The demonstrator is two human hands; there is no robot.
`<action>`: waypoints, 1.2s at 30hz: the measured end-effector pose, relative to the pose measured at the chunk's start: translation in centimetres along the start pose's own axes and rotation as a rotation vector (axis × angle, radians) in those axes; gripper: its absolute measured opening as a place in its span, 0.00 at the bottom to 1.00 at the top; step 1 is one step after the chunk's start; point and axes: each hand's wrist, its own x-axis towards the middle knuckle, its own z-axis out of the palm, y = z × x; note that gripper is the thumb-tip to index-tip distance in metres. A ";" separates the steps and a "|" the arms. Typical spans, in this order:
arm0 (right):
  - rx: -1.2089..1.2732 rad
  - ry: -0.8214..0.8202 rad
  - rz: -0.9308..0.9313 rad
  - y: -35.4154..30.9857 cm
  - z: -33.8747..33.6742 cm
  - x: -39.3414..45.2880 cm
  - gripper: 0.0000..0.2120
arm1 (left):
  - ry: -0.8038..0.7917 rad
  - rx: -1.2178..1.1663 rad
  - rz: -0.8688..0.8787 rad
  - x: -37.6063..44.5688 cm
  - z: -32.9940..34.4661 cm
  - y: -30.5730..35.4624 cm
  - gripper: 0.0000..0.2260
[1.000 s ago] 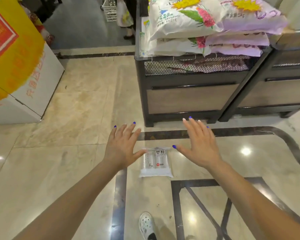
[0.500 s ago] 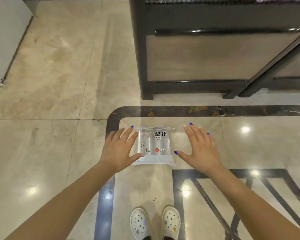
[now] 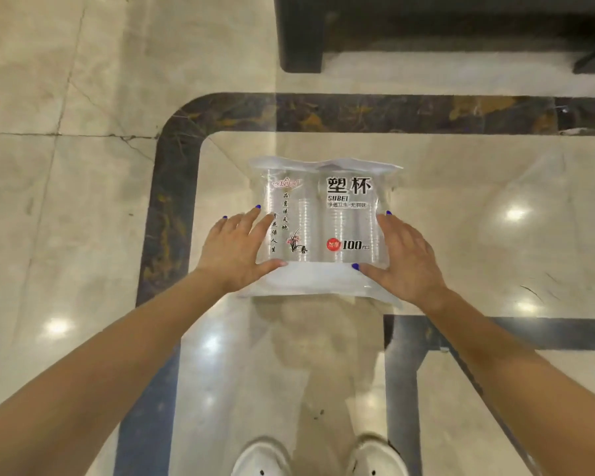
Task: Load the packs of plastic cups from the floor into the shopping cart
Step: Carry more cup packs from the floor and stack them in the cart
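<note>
The pack of plastic cups [image 3: 323, 225] lies on the floor [image 3: 83, 201] at frame centre, long axis up-frame. Left hand [image 3: 234, 250] and right hand [image 3: 404, 257] flank its lower half equally, fingers straight, apparently pressing without curling round.

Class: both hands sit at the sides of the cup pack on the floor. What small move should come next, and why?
Probably squeeze inward and lift: the left hand and right hand already flank the pack of plastic cups, thumbs along its near edge, while it lies on the floor.
</note>
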 end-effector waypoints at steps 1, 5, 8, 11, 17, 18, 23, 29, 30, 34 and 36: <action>0.018 0.012 -0.010 0.6 1.4 0.8 0.50 | -0.004 -0.009 -0.011 0.6 1.5 -0.1 0.45; 0.206 0.064 0.043 2.6 5.2 2.3 0.56 | -0.014 -0.194 -0.135 1.4 5.2 -0.7 0.51; 0.425 0.084 0.084 2.8 6.1 2.7 0.57 | -0.045 -0.504 -0.174 1.2 6.4 -0.4 0.47; 0.652 0.064 0.056 2.9 6.7 2.4 0.53 | -0.053 -0.777 -0.157 0.8 6.3 0.7 0.52; 0.811 0.154 0.103 2.2 2.3 -1.7 0.54 | 0.081 -0.960 -0.213 -2.0 1.1 3.1 0.51; 0.809 0.166 0.097 1.6 0.7 -2.9 0.54 | 0.104 -0.978 -0.221 -3.0 -0.7 3.4 0.50; 0.829 0.193 0.093 -2.3 -9.8 -10.1 0.54 | 0.131 -0.985 -0.184 -9.5 -12.8 3.7 0.49; 0.875 0.201 0.081 -8.3 -27.3 -20.4 0.59 | 0.139 -1.042 -0.152 -18.7 -31.4 3.0 0.60; 0.875 0.205 0.084 -9.3 -30.4 -22.0 0.58 | 0.142 -1.060 -0.160 -20.2 -34.8 3.0 0.61; 0.878 0.252 0.018 -13.1 -42.1 -28.3 0.54 | 0.182 -1.001 -0.110 -25.5 -46.7 3.2 0.60; 0.895 0.283 0.002 -14.8 -46.9 -31.3 0.51 | 0.200 -0.988 -0.077 -27.4 -51.6 3.2 0.57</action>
